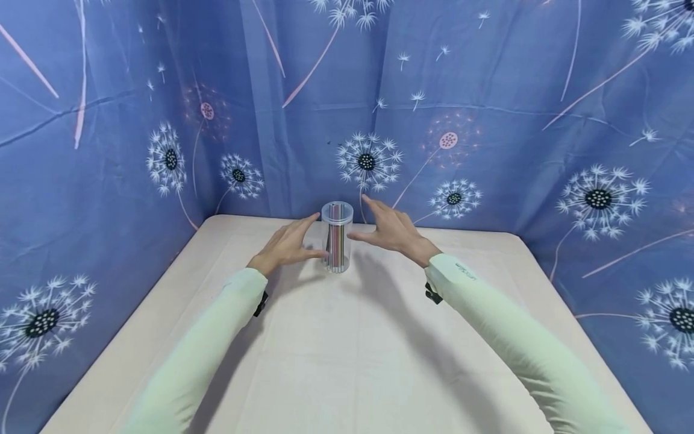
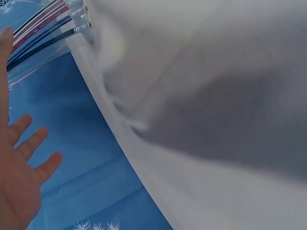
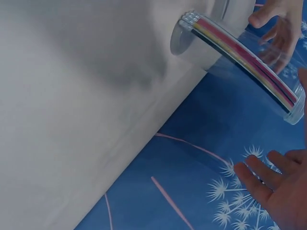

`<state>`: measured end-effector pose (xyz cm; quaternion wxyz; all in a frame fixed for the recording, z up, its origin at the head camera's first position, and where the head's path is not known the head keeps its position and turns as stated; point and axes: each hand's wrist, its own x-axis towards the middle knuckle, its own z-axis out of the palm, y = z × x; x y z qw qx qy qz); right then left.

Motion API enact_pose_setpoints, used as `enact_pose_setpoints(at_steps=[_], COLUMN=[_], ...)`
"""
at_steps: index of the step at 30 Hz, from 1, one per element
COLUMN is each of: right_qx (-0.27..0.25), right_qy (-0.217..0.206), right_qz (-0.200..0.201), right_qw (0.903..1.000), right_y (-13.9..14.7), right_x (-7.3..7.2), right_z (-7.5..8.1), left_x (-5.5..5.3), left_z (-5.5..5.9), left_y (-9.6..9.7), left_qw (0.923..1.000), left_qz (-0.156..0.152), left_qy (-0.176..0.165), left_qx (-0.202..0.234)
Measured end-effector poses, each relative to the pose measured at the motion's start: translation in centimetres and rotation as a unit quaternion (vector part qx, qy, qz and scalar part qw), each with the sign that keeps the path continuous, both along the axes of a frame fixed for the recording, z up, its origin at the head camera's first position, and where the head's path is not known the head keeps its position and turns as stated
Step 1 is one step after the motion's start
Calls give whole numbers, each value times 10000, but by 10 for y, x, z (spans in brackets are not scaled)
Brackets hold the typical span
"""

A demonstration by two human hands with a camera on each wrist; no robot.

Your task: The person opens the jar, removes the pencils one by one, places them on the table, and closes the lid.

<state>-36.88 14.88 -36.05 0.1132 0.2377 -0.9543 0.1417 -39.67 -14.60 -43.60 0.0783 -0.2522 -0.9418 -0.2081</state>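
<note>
A clear lidded cylindrical jar [image 1: 337,222] stands upright near the table's back edge. Slim multicoloured pens or pencils [image 1: 337,244] [image 3: 240,52] fill it lengthwise; which kind I cannot tell. My left hand [image 1: 290,243] is at the jar's left side with fingers spread, its thumb tip overlapping the lower wall in the head view. On the other side, my right hand [image 1: 394,231] has its thumb pointing at the upper wall. Neither hand grips the jar, and whether either thumb touches it is unclear. Both wrist views show loosely extended fingers, at the left hand [image 2: 19,177] and the right hand [image 3: 283,184].
A pale cloth covers the table [image 1: 347,361], whose back edge runs just behind the jar. Blue curtains [image 1: 303,138] with dandelion prints hang behind and at both sides. Arm shadows fall across the cloth.
</note>
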Motion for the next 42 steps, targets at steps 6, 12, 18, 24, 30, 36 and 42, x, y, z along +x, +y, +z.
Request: enact_pose_setpoints(at_steps=[6,12,18,24,30,36,42], right_qx=[4,-106,-85,100,183,108,143], right_qy=[23,106,211,161,135,112,70], right_qz=[14,96,160,121,102,61,61], right_qw=[10000,9998,9996,9997,9997,9999,9999], right_y=[-8,-20,-32,-38,-44,-48,-49], right_x=[-3,-5,-7,-10,-11,-11,-13], right_z=[5,11,13,14,11,10,7], left_x=[-1,-3,-2,-1,0,-1,-1], left_z=[-2,-7,-8,-9,-12,-12,-14], left_y=[3,4,5,7,12,18,20], left_qw=[10000,9998,9995,9989,9979,9978,9974], left_qz=[30,73,-1,37,108,73,-55], left_qy=[-43,-114,-154,-298,-479,-476,-516], left_qx=[54,130,278,363,415,460,498])
